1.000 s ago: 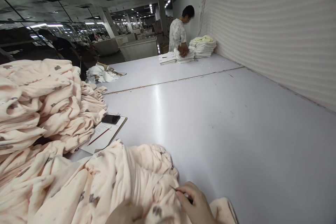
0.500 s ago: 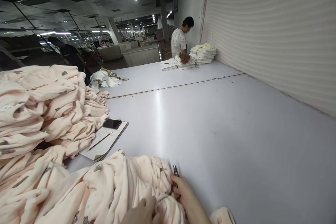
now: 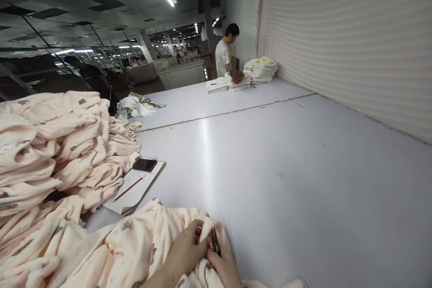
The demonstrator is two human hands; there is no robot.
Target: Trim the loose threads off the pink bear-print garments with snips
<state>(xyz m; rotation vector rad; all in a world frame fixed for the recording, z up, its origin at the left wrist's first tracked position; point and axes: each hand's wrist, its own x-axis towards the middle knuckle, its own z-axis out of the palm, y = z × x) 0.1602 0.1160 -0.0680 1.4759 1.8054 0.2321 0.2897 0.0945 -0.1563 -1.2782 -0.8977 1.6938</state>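
Peach, fuzzy printed fabric (image 3: pixel 135 238) lies bunched along the near edge of the table. My left hand (image 3: pixel 184 249) is closed on a fold of it, fingers bent in a pinch. Just to the right, my right hand (image 3: pixel 224 267) grips small dark thread snips (image 3: pixel 215 242), their blades pointing up and away against the fabric. The two hands are close together, fingers nearly touching. Cloth and fingers partly cover the snips, and I cannot tell whether the blades are on a thread.
A tall heap of the same fabric (image 3: pixel 77 144) stands at left. Beside it lies a clipboard with paper (image 3: pixel 131 193), a pen and a black phone (image 3: pixel 145 164). Across the white table (image 3: pixel 286 166), a person (image 3: pixel 222 56) stands by stacked white cloth (image 3: pixel 259 72).
My left hand has moved up and right onto the fabric's edge. My right hand with the snips has shifted left and down, bringing them over the cloth beside the left fingers.
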